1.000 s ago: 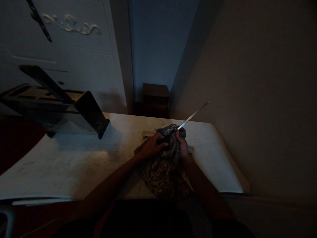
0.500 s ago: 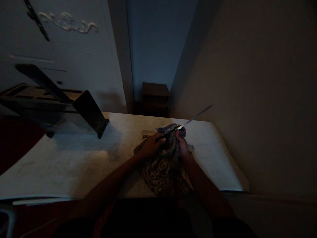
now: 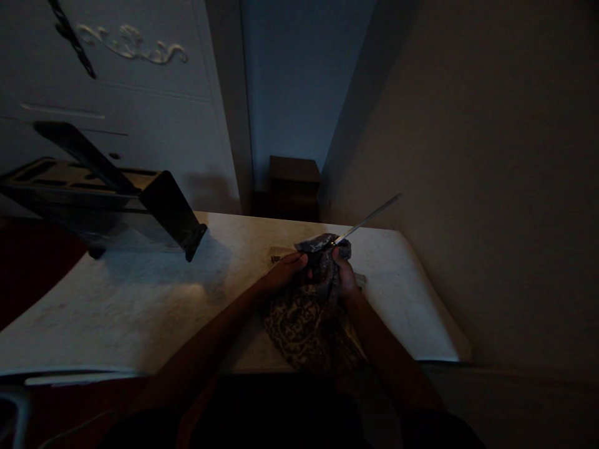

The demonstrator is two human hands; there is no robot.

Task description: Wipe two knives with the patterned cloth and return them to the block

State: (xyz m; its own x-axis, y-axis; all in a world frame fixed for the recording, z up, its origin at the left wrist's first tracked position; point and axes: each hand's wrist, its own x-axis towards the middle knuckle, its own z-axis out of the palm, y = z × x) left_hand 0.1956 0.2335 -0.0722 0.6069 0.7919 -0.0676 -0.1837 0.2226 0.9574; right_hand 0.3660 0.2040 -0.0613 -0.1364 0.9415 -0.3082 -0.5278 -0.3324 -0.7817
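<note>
A long thin metal blade sticks out up and to the right from a bunched patterned cloth that lies on a pale tabletop. My right hand is closed round the cloth where the blade comes out of it. Just to its left, my left hand is closed on the cloth's other side, where the blade's dark handle end seems to lie. The scene is dim, so what lies under the fingers stays hidden.
A dark slotted block with a black handle standing out of it sits on the table's back left. A white panelled door is behind it. A brown wall runs along the right, with a small dark cabinet beyond the table.
The blade tip has risen slightly after dipping. My left hand has slid a little down and back along the cloth. My right hand has stayed in place.
</note>
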